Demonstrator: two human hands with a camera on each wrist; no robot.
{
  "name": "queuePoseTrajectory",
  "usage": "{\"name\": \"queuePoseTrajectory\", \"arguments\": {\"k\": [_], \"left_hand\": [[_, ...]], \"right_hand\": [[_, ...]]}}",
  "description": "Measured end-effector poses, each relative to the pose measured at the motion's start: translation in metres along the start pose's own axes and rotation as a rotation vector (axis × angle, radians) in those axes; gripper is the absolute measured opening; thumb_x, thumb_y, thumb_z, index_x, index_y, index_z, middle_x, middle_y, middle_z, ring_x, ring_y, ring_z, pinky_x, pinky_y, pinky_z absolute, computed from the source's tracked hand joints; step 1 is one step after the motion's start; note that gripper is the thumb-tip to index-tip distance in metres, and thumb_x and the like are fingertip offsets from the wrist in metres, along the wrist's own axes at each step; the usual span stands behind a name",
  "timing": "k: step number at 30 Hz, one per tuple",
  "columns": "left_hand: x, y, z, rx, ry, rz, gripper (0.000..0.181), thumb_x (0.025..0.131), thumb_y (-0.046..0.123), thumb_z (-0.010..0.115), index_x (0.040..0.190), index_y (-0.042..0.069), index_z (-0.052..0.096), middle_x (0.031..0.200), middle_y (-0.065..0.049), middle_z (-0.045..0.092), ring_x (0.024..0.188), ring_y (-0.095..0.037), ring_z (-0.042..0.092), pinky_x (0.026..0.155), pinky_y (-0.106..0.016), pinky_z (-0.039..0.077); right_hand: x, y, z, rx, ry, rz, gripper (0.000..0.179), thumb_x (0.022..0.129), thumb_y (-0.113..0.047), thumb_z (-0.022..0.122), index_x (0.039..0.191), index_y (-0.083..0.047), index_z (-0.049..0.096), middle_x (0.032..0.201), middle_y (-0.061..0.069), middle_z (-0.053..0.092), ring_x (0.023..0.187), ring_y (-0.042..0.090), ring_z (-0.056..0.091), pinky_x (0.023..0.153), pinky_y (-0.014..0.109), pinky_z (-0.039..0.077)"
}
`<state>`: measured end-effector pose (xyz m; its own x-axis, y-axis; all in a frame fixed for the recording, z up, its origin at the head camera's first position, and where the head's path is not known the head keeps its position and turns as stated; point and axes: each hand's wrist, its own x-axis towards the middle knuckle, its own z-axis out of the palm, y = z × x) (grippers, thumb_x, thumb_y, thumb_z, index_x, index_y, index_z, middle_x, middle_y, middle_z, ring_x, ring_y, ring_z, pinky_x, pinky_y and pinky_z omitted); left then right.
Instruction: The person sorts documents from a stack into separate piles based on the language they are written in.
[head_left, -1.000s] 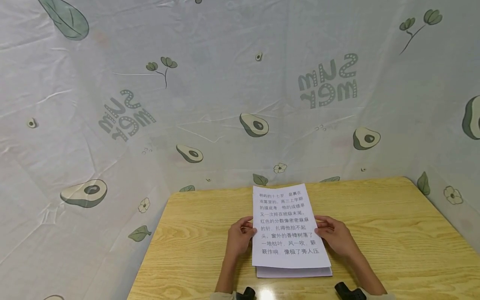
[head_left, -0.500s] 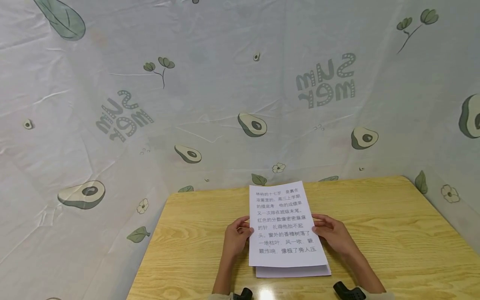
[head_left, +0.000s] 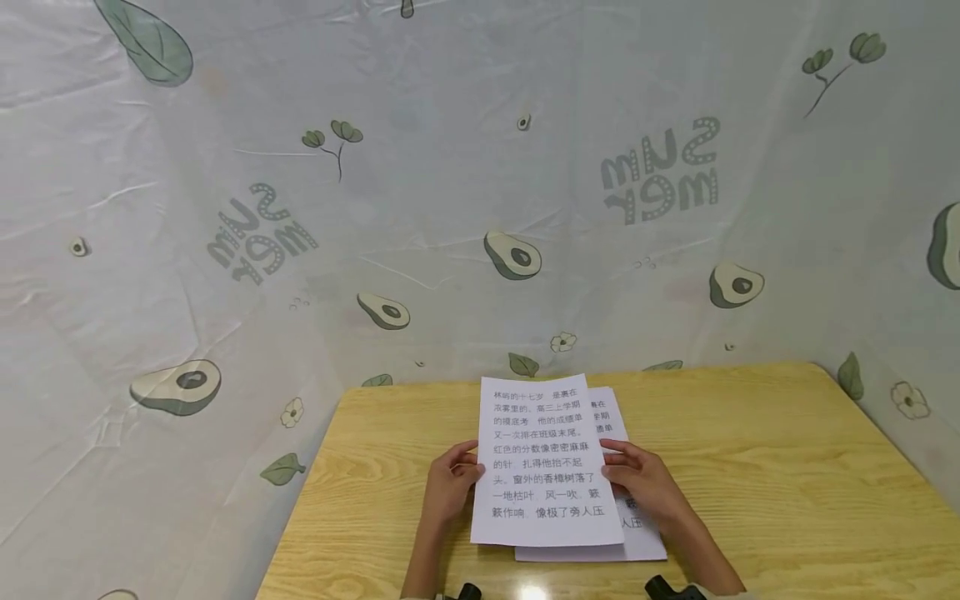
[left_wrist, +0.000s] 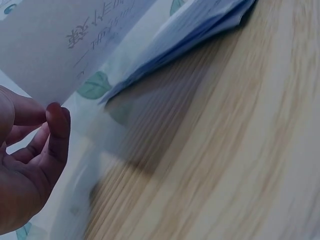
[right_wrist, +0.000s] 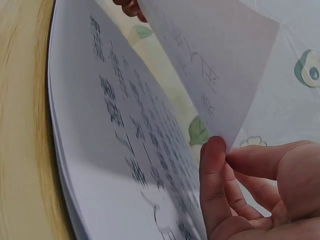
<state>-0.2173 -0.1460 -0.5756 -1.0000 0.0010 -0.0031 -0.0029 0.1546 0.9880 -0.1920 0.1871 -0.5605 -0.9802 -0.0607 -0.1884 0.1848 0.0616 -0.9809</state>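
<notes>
A wood-grained table (head_left: 795, 475) stands before a pale cloth (head_left: 435, 183) printed with avocados (head_left: 512, 255), leaves (head_left: 282, 469), flowers (head_left: 563, 342) and lettering (head_left: 701, 190).

Stack (head_left: 643, 542) on table (head_left: 765, 467) — sheet (head_left: 538, 467) above, leftward

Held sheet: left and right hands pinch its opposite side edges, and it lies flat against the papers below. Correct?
Not flat against them: the right wrist view shows the held sheet raised, with an open gap between it and the papers below. The left hand and right hand do pinch its opposite side edges.
</notes>
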Motion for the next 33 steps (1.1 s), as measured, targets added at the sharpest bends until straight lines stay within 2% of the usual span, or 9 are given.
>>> {"name": "queuePoseTrajectory", "arguments": {"k": [9, 16, 24, 30, 33], "left_hand": [[-0.002, -0.005, -0.032, 0.039, 0.014, -0.001, 0.044, 0.095, -0.005, 0.072, 0.139, -0.005, 0.067, 0.109, -0.021, 0.069, 0.084, -0.014, 0.066, 0.072, -0.018, 0.054], [-0.003, -0.010, -0.053, 0.074, 0.031, -0.015, 0.044, 0.096, -0.004, 0.072, 0.139, -0.004, 0.067, 0.110, -0.021, 0.069, 0.088, -0.015, 0.067, 0.074, -0.018, 0.056], [-0.006, -0.014, -0.072, 0.113, 0.055, -0.005, 0.043, 0.096, -0.004, 0.072, 0.139, -0.006, 0.066, 0.112, -0.021, 0.069, 0.090, -0.015, 0.070, 0.075, -0.018, 0.056], [-0.011, -0.017, -0.086, 0.134, 0.065, -0.034, 0.043, 0.097, -0.004, 0.071, 0.140, -0.005, 0.067, 0.114, -0.022, 0.069, 0.092, -0.017, 0.070, 0.076, -0.018, 0.056], [-0.010, -0.017, -0.092, 0.166, 0.066, -0.025, 0.043, 0.097, -0.003, 0.071, 0.140, -0.004, 0.067, 0.114, -0.022, 0.070, 0.094, -0.017, 0.071, 0.076, -0.019, 0.057]], "right_hand": [[0.005, -0.001, 0.029, -0.017, -0.008, 0.000, 0.053, 0.101, -0.002, 0.066, 0.152, 0.002, 0.055, 0.129, 0.022, 0.068, 0.100, 0.021, 0.072, 0.081, 0.026, 0.062], [0.009, 0.001, 0.052, -0.012, -0.001, 0.000, 0.051, 0.100, -0.002, 0.068, 0.149, 0.003, 0.057, 0.126, 0.022, 0.069, 0.098, 0.021, 0.074, 0.077, 0.028, 0.063], [0.012, 0.002, 0.076, 0.013, 0.015, -0.023, 0.048, 0.098, 0.000, 0.069, 0.145, 0.003, 0.061, 0.120, 0.021, 0.070, 0.095, 0.021, 0.074, 0.075, 0.030, 0.064], [0.010, -0.001, 0.090, 0.028, -0.018, -0.032, 0.048, 0.098, 0.001, 0.068, 0.145, 0.005, 0.060, 0.118, 0.022, 0.070, 0.093, 0.021, 0.074, 0.076, 0.031, 0.064], [0.011, -0.002, 0.095, 0.031, -0.023, -0.046, 0.048, 0.098, 0.001, 0.069, 0.145, 0.006, 0.061, 0.117, 0.022, 0.070, 0.092, 0.020, 0.073, 0.075, 0.030, 0.064]]}}
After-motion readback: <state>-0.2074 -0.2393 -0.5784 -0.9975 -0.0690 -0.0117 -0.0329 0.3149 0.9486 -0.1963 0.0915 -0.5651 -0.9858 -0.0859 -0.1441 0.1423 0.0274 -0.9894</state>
